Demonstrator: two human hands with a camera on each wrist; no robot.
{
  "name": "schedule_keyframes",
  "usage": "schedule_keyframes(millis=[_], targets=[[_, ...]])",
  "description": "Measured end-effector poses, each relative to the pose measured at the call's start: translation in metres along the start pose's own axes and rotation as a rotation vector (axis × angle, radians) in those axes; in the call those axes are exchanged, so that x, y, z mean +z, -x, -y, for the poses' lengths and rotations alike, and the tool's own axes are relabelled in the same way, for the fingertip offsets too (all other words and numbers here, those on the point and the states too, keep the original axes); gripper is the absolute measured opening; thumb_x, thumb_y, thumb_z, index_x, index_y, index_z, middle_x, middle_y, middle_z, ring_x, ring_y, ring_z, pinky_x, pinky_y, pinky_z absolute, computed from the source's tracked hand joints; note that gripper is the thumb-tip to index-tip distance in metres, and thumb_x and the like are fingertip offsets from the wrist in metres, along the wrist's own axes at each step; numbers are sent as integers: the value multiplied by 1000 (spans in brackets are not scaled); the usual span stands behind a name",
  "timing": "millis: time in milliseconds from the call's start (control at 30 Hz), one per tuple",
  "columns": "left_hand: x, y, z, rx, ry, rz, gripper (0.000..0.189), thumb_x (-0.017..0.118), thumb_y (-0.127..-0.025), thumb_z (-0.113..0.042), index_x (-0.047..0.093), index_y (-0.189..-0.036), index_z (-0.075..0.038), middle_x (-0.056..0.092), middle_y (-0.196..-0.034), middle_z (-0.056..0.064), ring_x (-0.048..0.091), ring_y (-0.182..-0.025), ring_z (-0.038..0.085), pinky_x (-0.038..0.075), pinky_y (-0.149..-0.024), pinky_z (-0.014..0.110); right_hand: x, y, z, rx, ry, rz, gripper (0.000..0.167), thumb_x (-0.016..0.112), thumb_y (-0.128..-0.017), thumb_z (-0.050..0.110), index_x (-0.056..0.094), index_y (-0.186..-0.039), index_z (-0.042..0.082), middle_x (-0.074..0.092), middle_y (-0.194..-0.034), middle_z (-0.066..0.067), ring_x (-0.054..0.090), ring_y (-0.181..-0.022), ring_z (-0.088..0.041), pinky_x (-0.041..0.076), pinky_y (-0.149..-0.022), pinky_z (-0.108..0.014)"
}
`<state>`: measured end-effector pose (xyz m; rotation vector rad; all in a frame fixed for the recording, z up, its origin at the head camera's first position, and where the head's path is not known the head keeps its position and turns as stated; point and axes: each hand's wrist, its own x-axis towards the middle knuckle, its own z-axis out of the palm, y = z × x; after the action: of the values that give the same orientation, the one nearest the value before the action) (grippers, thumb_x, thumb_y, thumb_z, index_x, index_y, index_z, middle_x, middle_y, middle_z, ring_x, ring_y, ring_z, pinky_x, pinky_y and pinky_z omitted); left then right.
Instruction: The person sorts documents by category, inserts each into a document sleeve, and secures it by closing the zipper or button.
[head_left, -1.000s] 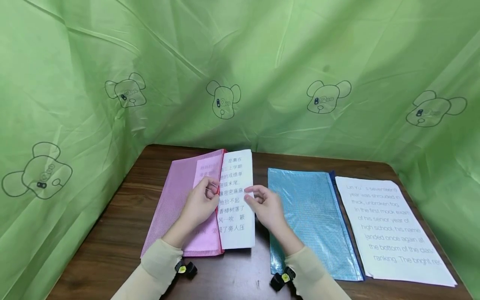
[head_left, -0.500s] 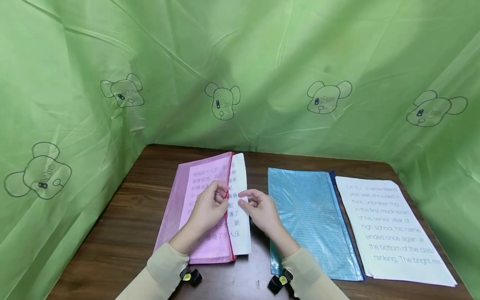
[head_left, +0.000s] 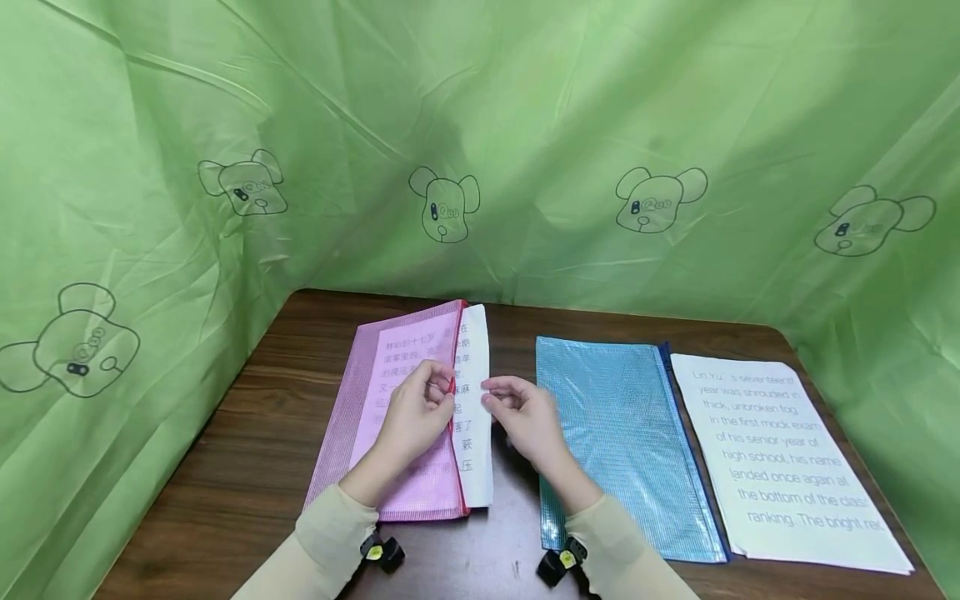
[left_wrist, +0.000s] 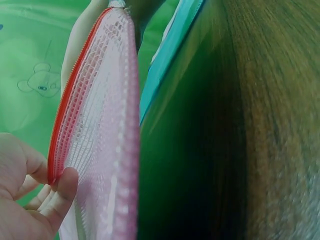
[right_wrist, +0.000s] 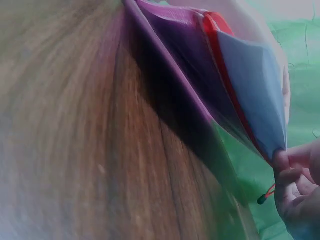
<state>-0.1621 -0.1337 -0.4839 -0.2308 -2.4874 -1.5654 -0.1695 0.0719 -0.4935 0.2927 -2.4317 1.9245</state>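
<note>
A pink mesh zipper pouch [head_left: 347, 417] with a red zipper edge lies left of centre in the head view. Printed white paper [head_left: 476, 450] is mostly inside it, with a narrow strip sticking out past the zipper. My left hand [head_left: 416, 412] pinches the zipper edge [left_wrist: 65, 110] between thumb and fingers, and the pouch's upper side is lifted in both wrist views. At the paper's outer right edge, my right hand [head_left: 528, 417] pinches the sheet [right_wrist: 255, 85] between thumb and forefinger.
A blue zipper pouch [head_left: 607, 433] lies flat right of the right hand. Beside it a stack of printed English sheets [head_left: 787, 467] reaches near the right edge of the dark wooden table [head_left: 225, 467]. Green cloth [head_left: 540, 150] hangs behind and at the sides.
The paper has slid left, deeper into the pink pouch, leaving a narrower strip outside. The pouch and left hand have shifted right, while the right hand has moved slightly left.
</note>
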Motion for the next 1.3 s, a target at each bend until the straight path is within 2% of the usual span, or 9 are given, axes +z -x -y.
schedule_keyframes(millis=[100, 300, 433, 600, 767, 1000, 1300], targets=[[1, 0, -1, 23, 9, -2, 41, 70, -87, 13, 70, -124, -5, 67, -98, 8, 65, -81, 16, 57, -70, 22, 2, 0, -1, -16, -6, 8, 15, 80, -98, 3, 82, -112, 4, 81, -94, -9, 73, -70, -40, 47, -51, -21], [4, 3, -5, 49, -13, 18, 50, 71, -88, 11, 63, -134, -6, 68, -100, 7, 66, -81, 14, 59, -71, 24, 4, 0, -3, -61, 63, 2, 12, 82, -96, 4, 84, -108, 5, 80, -87, -6, 67, -65, -14, 50, -56, -20], [5, 4, -7, 61, -37, 17, 53, 72, -88, 10, 59, -136, -7, 68, -101, 6, 67, -81, 14, 59, -71, 26, 5, -2, -2, -91, 132, -2, 11, 82, -97, 8, 84, -108, 8, 76, -80, 0, 59, -61, -6, 47, -53, -21], [5, 5, -9, 71, -34, 14, 52, 71, -88, 11, 59, -135, -7, 68, -101, 7, 67, -82, 14, 59, -72, 26, 6, -6, 1, -115, 197, -6, 13, 83, -98, 13, 85, -111, 11, 69, -73, 7, 55, -56, -5, 47, -51, -23], [7, 4, -9, 59, -2, 18, 50, 71, -87, 12, 63, -132, -5, 69, -100, 8, 66, -82, 15, 59, -71, 25, 12, -8, 2, -101, 206, 19, 13, 83, -98, 14, 85, -111, 13, 68, -70, 7, 56, -54, -4, 47, -49, -24], [11, 5, -10, 102, -13, 12, 50, 72, -84, 14, 68, -129, -6, 70, -99, 5, 66, -81, 13, 59, -70, 24, 21, -8, -4, -97, 187, 10, 11, 85, -95, 10, 86, -106, 9, 81, -86, 1, 60, -67, -3, 49, -61, -20], [15, 8, -13, 133, 8, 36, 50, 71, -83, 17, 66, -129, -3, 71, -99, 8, 68, -81, 13, 59, -68, 24, 21, -10, -12, -97, 173, 11, 14, 84, -93, 4, 84, -107, 3, 82, -92, -6, 59, -67, -3, 49, -62, -21]])
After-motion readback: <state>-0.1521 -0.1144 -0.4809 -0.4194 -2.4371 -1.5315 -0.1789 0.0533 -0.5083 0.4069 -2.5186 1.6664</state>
